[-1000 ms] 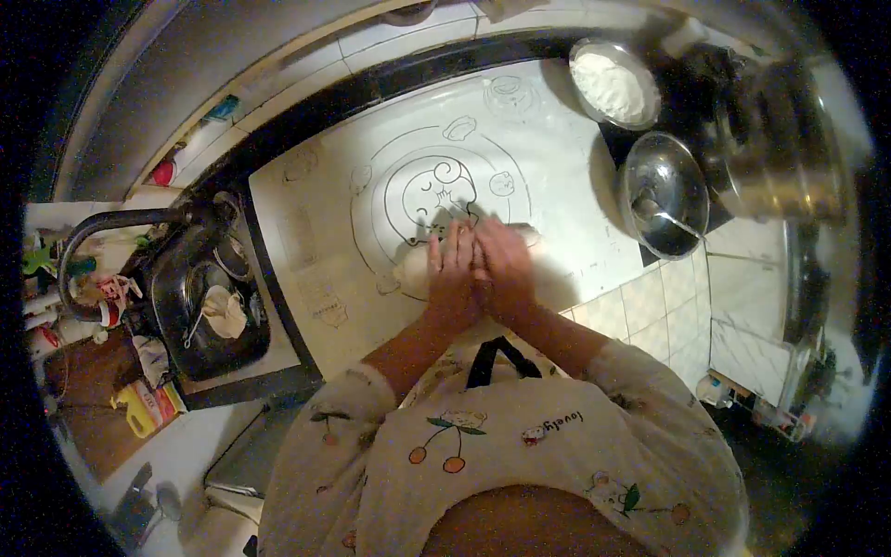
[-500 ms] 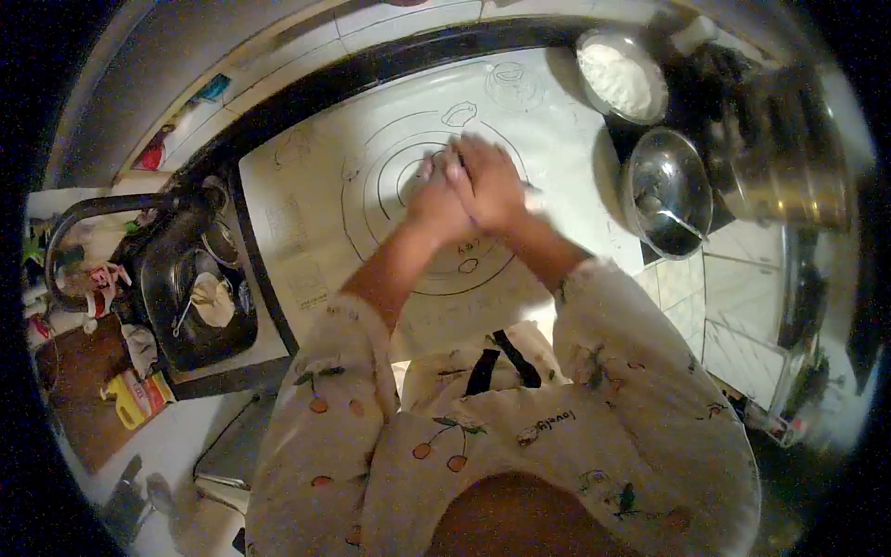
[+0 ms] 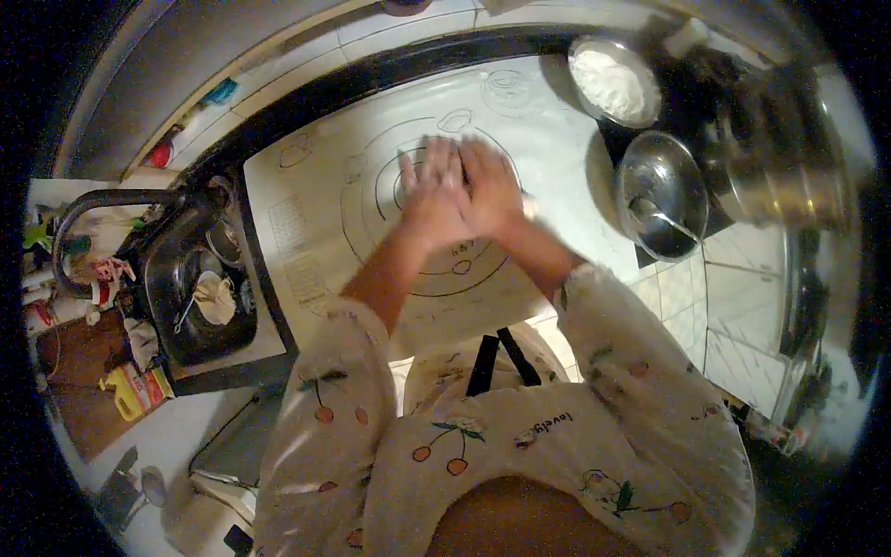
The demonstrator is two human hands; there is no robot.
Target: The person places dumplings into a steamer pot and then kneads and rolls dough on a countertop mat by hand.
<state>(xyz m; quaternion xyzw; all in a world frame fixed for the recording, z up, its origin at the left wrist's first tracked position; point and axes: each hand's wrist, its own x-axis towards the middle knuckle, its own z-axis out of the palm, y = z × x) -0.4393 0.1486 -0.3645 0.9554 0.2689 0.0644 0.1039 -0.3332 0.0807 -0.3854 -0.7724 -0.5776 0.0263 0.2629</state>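
Observation:
Both hands are over the rings printed on a pale mat point(image 3: 311, 209). My left hand point(image 3: 436, 200) has its fingers stretched forward and slightly spread, with whitish smears on them. Against its right side rests my right hand point(image 3: 492, 186), palm down, its fingers extended and blurred by motion. A small whitish patch point(image 3: 530, 206) shows just right of the right hand. Whatever lies beneath the palms is hidden, so I cannot tell whether they press on something.
A bowl of white flour point(image 3: 614, 85) stands at the back right. In front of it is a metal bowl point(image 3: 661, 176) with a spoon point(image 3: 673, 223). At left, a dark sink point(image 3: 186, 325) holds utensils, with a black faucet point(image 3: 111, 198) above and a yellow container point(image 3: 136, 395) nearby.
The left fingers have spread forward from a more bunched pose beside the right hand. Both hands stay over the mat's rings; the view has shifted slightly.

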